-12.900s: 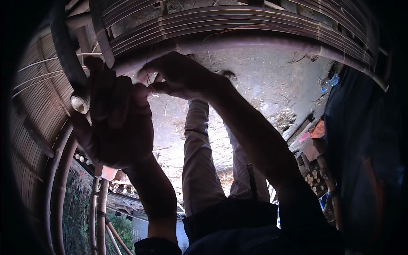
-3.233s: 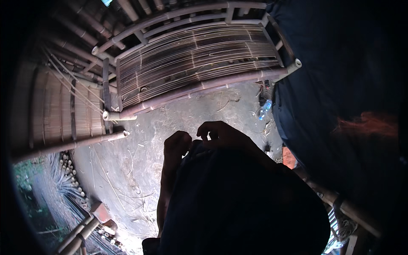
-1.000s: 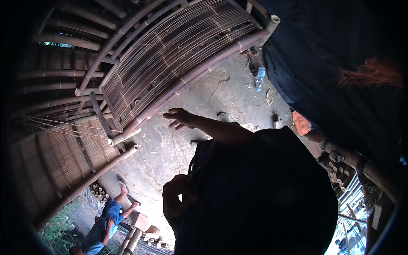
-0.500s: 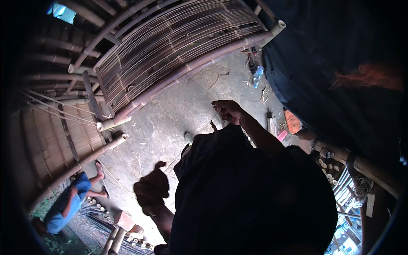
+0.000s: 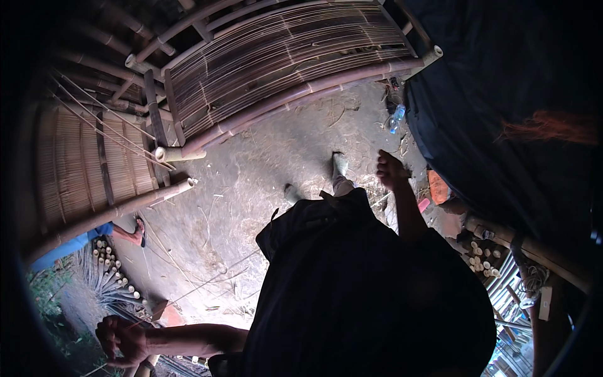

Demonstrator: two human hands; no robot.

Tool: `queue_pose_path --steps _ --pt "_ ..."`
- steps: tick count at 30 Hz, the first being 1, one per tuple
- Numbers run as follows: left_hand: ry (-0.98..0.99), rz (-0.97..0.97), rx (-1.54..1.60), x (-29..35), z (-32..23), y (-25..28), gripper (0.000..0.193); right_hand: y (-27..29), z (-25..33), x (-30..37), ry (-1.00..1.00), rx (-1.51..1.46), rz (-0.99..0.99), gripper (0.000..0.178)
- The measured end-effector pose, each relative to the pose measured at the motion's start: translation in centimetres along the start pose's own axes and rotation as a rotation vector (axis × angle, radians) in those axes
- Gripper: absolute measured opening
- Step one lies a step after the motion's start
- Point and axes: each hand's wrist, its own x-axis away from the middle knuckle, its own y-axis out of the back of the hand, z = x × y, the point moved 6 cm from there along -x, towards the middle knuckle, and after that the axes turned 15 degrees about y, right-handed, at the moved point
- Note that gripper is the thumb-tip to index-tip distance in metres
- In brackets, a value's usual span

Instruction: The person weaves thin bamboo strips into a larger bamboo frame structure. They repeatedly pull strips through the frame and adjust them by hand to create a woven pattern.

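My left hand (image 5: 129,342) is stretched far out to the lower left, its fingers curled. A thin strand (image 5: 188,292) runs from it up and right toward my dark clothing (image 5: 352,270); the hand seems closed on its end. Right of my shoe (image 5: 340,164), my right hand (image 5: 392,169) is held above the floor with its fingers bent in. Something small and dark shows by that hand, too dim to name. Whether the strand reaches my right hand is hidden by the clothing.
A slatted bamboo bench (image 5: 282,63) spans the far side, and a second slatted surface (image 5: 69,169) lies left. A plastic bottle (image 5: 397,118) rests near a dark sheet (image 5: 477,138). Bundled poles (image 5: 107,270) and another person's leg (image 5: 129,234) are at left.
My left hand has swung out to the lower left, and the strand now shows stretched from it. My right hand has moved right. My shoes have come into view; the other person is less visible.
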Motion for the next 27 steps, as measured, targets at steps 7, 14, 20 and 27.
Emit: queue_pose_path --steps 7,14,20,27 --pt "0.062 -0.379 0.025 -0.1 2.2 18.1 0.020 13.1 6.2 7.5 0.127 0.107 -0.116 0.022" --pt "0.308 -0.572 -0.046 1.4 10.5 28.0 0.026 24.1 11.0 19.1 -0.024 0.562 -0.298 0.037" --pt "0.463 -0.720 -0.315 4.4 19.0 32.8 0.023 30.2 12.6 22.0 -0.116 1.080 -0.649 0.042" --pt "0.925 -0.480 -0.658 9.1 32.3 26.8 0.018 43.0 11.9 11.0 0.338 1.983 -0.844 0.074"
